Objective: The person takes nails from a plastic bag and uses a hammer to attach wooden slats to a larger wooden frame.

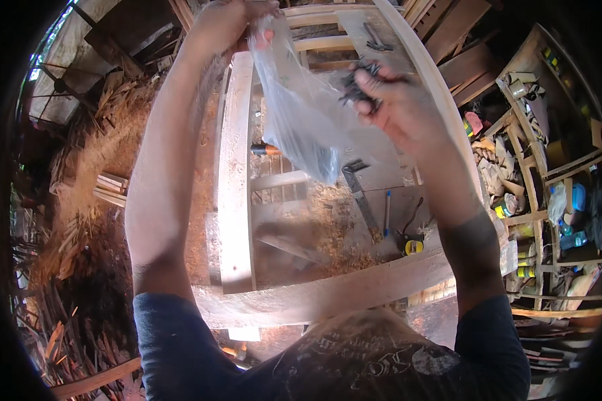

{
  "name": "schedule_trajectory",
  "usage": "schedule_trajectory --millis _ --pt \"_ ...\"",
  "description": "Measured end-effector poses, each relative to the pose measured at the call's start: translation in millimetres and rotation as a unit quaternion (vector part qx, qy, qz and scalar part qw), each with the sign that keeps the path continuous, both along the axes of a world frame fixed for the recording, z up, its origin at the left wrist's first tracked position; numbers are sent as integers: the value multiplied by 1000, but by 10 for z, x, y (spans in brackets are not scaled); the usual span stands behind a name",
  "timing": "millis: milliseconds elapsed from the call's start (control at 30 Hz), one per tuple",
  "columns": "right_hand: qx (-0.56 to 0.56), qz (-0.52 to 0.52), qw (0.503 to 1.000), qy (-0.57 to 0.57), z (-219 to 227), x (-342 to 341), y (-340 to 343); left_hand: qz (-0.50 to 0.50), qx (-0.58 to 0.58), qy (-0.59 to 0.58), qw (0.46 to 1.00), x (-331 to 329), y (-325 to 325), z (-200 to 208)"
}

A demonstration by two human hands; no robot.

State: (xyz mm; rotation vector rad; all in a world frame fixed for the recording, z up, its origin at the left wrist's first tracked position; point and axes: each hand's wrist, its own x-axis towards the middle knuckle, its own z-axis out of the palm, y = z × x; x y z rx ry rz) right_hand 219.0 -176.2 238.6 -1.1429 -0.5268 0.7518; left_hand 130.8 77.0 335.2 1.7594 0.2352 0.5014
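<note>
The left grip [224,27], up at the top edge of the view, is pinched around the upper end of a clear plastic bag [297,120], which hangs from it in crumpled folds above the wooden framework. The right grip [398,107], just to the right of the bag, has its thumb and fingers closed around a bunch of dark pieces [362,83]; both are blurred, so the exact kind of piece cannot be told. Below the hands, a pale beam [236,180] runs lengthwise on the left and a broad timber [328,291] crosses near the person's body. Next to the bag on its left is an orange-and-black handle [266,150]. A dark L-shaped tool [362,204] lies beneath the bag's lower end, with a blue pen [388,214] beside it and a yellow tape measure [414,247] nearer the body, among sawdust [334,230]. Another dark tool [378,39] lies farther off, beyond the right grip. To the far right, wooden shelving [538,217] holds a blue container [577,197] and other items; wood scraps [67,247] cover the ground on the left.
</note>
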Motion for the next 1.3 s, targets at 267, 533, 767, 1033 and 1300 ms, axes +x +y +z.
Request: schedule_trajectory --millis 267,533,767,1033,1300 --pt "18 75 990 118 -399 806 13 100 -16 15 995 298 516 -615" --pt "-61 78 971 219 -1699 1364 276 180 -65 -30 981 328 874 -1080" --pt "-127 -8 955 269 -2539 1523 519 284 -114 -101 947 204 1279 -988" --pt "-207 -14 957 201 -2989 1613 690 268 -12 -9 963 276 974 -1394" --pt "-343 86 918 -179 -4196 2336 427 273 329 116 896 614 768 -3172"
